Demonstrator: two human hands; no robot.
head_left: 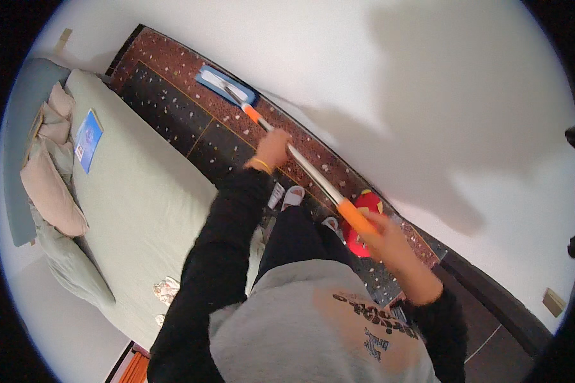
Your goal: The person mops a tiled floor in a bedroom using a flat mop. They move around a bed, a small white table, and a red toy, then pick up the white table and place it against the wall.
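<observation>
Head view is showing, at far left, a bed (140,191) with a pale green sheet running along the dark speckled floor (172,108); pillows (51,191) are lying bunched at its left end and a blue booklet (87,139) is resting flat on the sheet near them, out of the way of the work. Moving right, the left hand (273,148) is closing fully around the middle of the mop handle (306,169), placed well forward so it can be steering and pressing the long shaft. The flat mop (225,84) itself is lying with its blue head against the floor at the far side, close to the white wall (364,64), its handle slanting back toward the person. Below, white slippers (292,196) are showing on the floor between bed and wall. Further right, the right hand (383,235) is gripping the orange near end of the handle, fingers wrapped shut, giving the push from behind. A red toy-like object (364,210) is sitting on the floor just beside that hand.
</observation>
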